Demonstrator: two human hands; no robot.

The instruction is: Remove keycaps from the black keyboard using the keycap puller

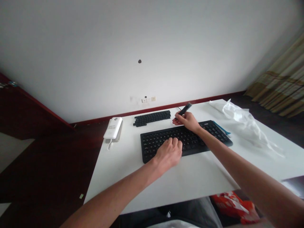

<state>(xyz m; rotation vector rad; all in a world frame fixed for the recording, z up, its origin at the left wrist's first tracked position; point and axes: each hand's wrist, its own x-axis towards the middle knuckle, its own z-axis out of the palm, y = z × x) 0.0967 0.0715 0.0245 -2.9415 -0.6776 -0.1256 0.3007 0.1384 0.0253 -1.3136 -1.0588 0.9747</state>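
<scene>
A black computer keyboard (190,142) lies on the white table (199,180), and my left hand (168,153) rests on its keys with the fingers curled. My right hand (187,122) is just above the keyboard's far edge and grips a short black stick-shaped tool (184,109). Its exact kind is hard to tell. Behind the keyboard lies a black strip of joined keycaps (152,118), left of my right hand and apart from it.
A white corded telephone-like device (113,128) stands at the table's far left. A crumpled white plastic sheet (244,122) lies to the right, and a blue item (222,128) pokes out behind the keyboard. Wall sockets (147,99) sit above the far edge. A red package (234,207) lies below the near edge.
</scene>
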